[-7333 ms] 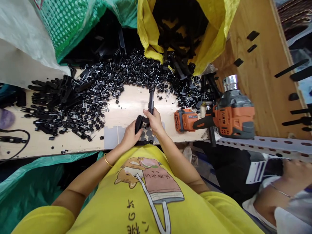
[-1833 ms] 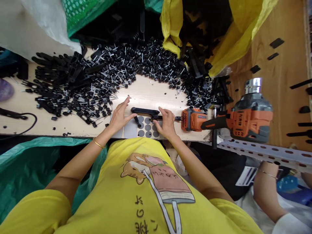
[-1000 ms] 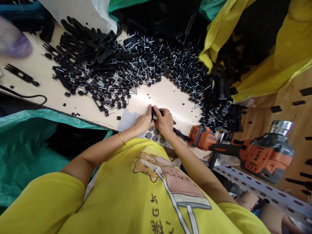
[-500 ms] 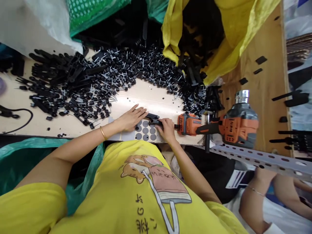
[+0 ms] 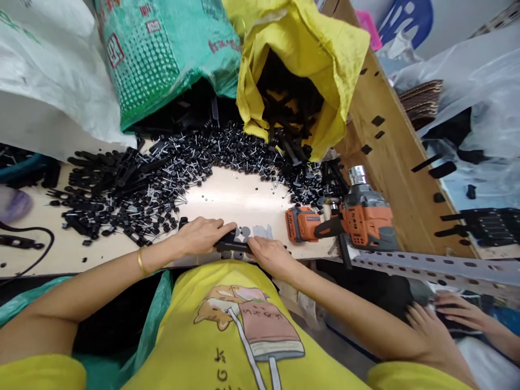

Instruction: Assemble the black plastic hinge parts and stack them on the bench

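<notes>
At table's (image 5: 235,192) near edge, black piece (image 5: 233,247) had just shifted closer to body, grey discs (image 5: 244,232) showing beyond. Left hand (image 5: 201,235) lay over one end, fingers lightly bent; right hand (image 5: 271,257) curled at other. How far each grip closed underneath, couldn't tell. Orange power tool (image 5: 368,222) sat rightward. Beyond, heaped black pins (image 5: 239,149); farther, green bag (image 5: 174,40), yellow bag (image 5: 339,59) gaping.

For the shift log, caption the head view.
Left hand and right hand on black plastic part, orange-grey power tool nearby.
</notes>
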### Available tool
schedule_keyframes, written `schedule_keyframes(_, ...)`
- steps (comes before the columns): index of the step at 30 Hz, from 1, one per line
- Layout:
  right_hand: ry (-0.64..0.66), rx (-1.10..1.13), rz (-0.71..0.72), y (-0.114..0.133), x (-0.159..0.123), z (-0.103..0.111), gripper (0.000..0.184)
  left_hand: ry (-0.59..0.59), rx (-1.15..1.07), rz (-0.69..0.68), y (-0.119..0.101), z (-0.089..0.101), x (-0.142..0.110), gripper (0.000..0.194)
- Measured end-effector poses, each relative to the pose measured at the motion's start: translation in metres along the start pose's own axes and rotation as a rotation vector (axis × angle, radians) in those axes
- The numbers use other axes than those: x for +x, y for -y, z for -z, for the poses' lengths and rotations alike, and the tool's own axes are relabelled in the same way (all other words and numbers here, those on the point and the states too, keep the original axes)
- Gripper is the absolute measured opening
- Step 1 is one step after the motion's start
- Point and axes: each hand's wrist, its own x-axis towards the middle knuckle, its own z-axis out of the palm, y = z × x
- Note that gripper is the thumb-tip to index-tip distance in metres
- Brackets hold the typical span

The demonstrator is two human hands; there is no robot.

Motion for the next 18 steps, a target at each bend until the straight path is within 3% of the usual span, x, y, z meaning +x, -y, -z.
schedule_keyframes(3,0.179,0.265,0.039,0.016,-0.012,0.028,0.017,-0.078,-0.236,-0.134,-0.01,0.005,-0.028,0.055)
schedule_keyframes(6,0.214,0.684,0.097,0.029,-0.016,0.042,0.032,-0.291,-0.689,-0.205,-0.029,-0.001,-0.044,0.055)
schedule_keyframes(9,0.164,1.016,-0.02,0.037,-0.012,0.04,0.044,-0.53,-0.983,0.009,-0.048,-0.01,-0.047,0.05)
schedule_keyframes(11,0.136,1.139,-0.093,0.041,-0.008,0.035,0.047,-0.582,-1.091,0.134,-0.059,-0.013,-0.046,0.048)
schedule_keyframes(14,0.128,1.268,-0.126,0.051,-0.006,0.027,0.047,-0.568,-1.25,0.208,-0.073,-0.008,-0.044,0.051)
schedule_keyframes(18,0.058,1.493,-0.136,0.061,0.001,0.028,0.051,-0.787,-1.413,0.326,-0.086,0.007,-0.034,0.068)
